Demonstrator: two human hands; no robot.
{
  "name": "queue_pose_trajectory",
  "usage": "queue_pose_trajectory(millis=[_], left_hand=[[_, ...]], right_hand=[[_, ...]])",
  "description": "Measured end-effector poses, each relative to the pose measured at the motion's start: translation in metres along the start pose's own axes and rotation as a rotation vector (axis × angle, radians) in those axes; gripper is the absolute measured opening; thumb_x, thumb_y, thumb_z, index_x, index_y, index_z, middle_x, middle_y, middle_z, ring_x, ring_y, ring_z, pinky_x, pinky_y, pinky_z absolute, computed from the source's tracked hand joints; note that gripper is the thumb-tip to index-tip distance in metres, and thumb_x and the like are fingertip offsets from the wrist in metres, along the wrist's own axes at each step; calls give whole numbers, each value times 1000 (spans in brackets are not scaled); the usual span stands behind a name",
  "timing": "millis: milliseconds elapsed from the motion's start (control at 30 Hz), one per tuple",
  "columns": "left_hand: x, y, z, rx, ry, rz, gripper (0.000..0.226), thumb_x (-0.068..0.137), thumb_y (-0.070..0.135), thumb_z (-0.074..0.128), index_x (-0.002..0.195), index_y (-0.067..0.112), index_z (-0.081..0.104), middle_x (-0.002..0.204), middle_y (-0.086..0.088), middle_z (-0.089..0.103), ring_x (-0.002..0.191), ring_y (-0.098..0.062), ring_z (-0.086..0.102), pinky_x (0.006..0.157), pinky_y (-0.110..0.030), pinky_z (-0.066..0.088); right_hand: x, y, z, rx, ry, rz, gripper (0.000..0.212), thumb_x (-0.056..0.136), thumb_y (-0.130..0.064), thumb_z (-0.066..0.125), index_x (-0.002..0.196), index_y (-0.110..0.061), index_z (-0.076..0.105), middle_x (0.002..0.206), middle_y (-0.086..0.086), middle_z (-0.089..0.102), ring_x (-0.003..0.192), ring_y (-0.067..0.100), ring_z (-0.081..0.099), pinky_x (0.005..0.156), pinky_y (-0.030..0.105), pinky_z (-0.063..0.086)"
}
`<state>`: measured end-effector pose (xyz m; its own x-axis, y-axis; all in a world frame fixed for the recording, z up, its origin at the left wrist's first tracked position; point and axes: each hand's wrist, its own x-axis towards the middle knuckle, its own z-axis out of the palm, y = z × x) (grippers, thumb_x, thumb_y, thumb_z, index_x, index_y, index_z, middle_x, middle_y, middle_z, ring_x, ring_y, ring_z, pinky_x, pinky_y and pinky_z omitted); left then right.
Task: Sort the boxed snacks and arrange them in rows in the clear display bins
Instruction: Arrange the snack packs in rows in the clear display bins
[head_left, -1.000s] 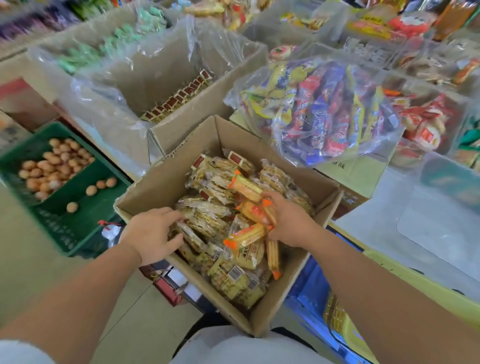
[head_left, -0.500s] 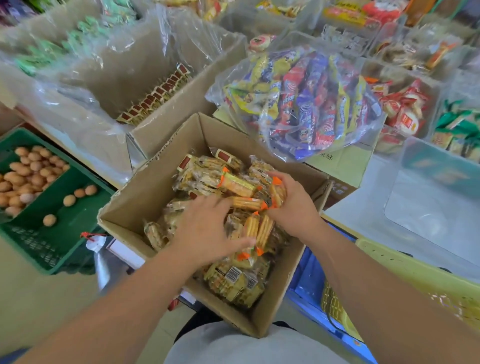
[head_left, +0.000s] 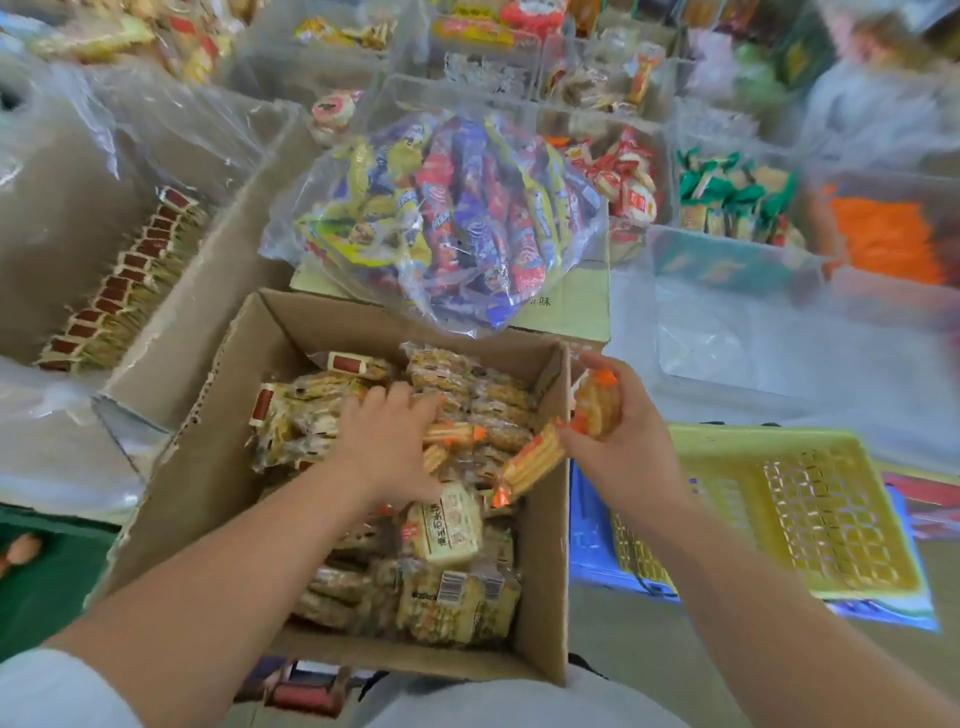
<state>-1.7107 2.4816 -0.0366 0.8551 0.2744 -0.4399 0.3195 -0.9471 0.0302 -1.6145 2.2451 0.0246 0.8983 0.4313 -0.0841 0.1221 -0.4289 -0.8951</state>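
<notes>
An open cardboard box in front of me holds a loose heap of wrapped biscuit packs. My left hand is down in the heap, fingers curled onto an orange-tipped biscuit pack. My right hand is at the box's right wall, closed around a bunch of orange-tipped packs; one of them sticks out to the left over the box. A clear display bin stands to the right beyond the box, and another with orange packs lies further right.
A clear bag of colourful snack bars sits on a carton behind the box. At left is a plastic-lined carton with a row of red-labelled packs. A yellow basket on a blue crate is at right, with filled clear bins behind.
My right hand has lifted out of the heap to the box's right edge with a bunch of packs. My left hand moved up the heap onto an orange-tipped pack. The view has shifted right.
</notes>
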Motion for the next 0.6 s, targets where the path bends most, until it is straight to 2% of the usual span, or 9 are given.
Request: queue_pose_trajectory(millis=[33, 100, 167, 300, 400, 500, 600], left_hand=[[2, 0, -2, 11, 18, 14, 118, 59, 73, 68, 158, 36, 16, 153, -8, 31, 140, -35, 35, 112, -57, 31], [4, 3, 2, -9, 42, 63, 107, 64, 67, 70, 155, 43, 19, 145, -7, 34, 132, -34, 42, 107, -54, 39], [4, 5, 11, -16, 48, 121, 94, 71, 64, 68, 151, 52, 19, 145, -6, 34, 129, -34, 43, 105, -53, 40], [2, 7, 19, -54, 62, 132, 80, 79, 62, 66, 147, 55, 24, 147, -5, 33, 130, -33, 43, 106, -52, 39], [-4, 6, 18, -125, 102, 120, 77, 82, 60, 70, 148, 54, 31, 150, -2, 35, 130, -30, 44, 106, -49, 42], [-15, 2, 14, -281, 186, 112, 69, 83, 58, 73, 143, 51, 41, 151, -1, 38, 129, -29, 48, 106, -48, 44], [-25, -3, 13, -498, 256, 62, 69, 83, 54, 77, 144, 44, 45, 141, 2, 40, 123, -24, 49, 101, -43, 46]], right_hand=[[-7, 1, -3, 1, 19, 13, 69, 78, 1, 72, 118, -52, 52, 74, -25, 63, 58, -2, 56, 57, 8, 42], [-23, 4, -9, -3, 41, 56, 68, 80, -3, 72, 118, -55, 51, 75, -13, 62, 55, 2, 52, 54, 13, 43], [-37, 9, -15, 26, 68, 114, 68, 82, -5, 73, 118, -58, 50, 80, -2, 61, 57, 10, 53, 53, 17, 47], [-56, 18, -25, 116, 169, 185, 70, 80, -3, 77, 117, -57, 54, 83, 4, 65, 58, 13, 55, 53, 24, 50], [-63, 29, -32, 230, 223, 264, 68, 79, 0, 79, 116, -52, 57, 85, 4, 68, 60, 16, 57, 52, 33, 51], [-66, 44, -38, 434, 258, 348, 67, 81, 11, 73, 121, -40, 59, 80, 1, 62, 67, 13, 59, 50, 26, 49], [-65, 62, -53, 572, 280, 431, 65, 82, 15, 67, 125, -32, 57, 84, 0, 61, 77, 15, 64, 54, 28, 50]])
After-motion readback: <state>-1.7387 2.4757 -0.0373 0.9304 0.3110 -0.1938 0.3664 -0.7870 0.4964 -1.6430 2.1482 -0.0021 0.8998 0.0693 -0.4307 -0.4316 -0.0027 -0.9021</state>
